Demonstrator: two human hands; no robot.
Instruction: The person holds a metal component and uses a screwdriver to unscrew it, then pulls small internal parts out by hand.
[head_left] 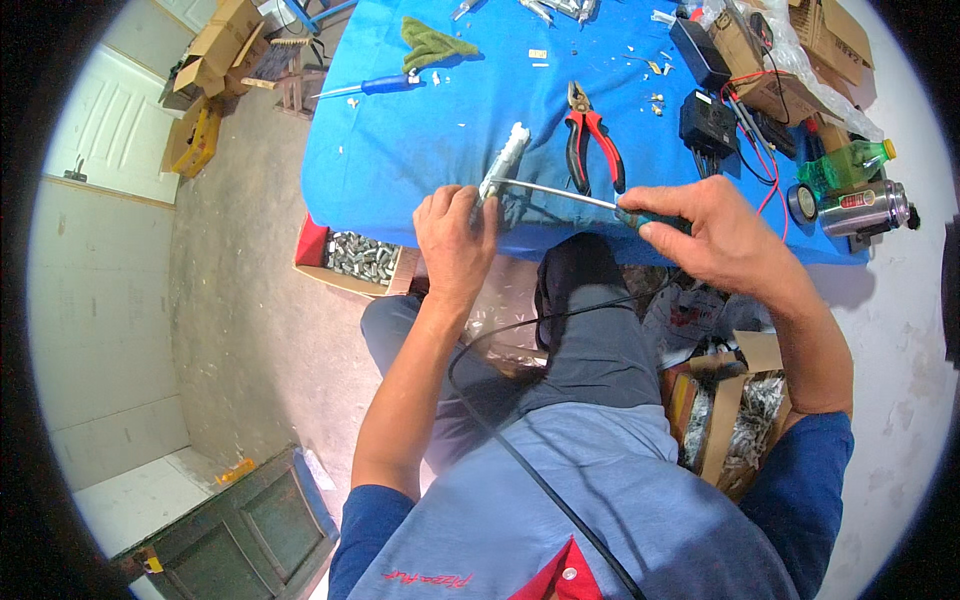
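Near the front edge of the blue-covered table, my left hand point(455, 240) is closed around the lower end of a narrow, whitish, rough-looking piece point(507, 157) that slants up and away. My right hand point(718, 232) grips the dark green handle of a screwdriver point(562, 193). The screwdriver's shaft points left, and its tip meets the whitish piece just above my left fingers. Whether the tip is in a slot or only against the surface, I cannot tell. Just beyond the shaft lie red-and-black pliers point(590, 140), jaws pointing away from me.
A blue-handled screwdriver point(385, 85) and a green cloth point(432, 44) lie at the far left of the table. Black adapters point(708, 125), wires, a green bottle point(845, 168) and a steel flask point(865, 208) crowd the right. A box of metal parts point(362, 258) stands below. A black cable point(520, 455) crosses my lap.
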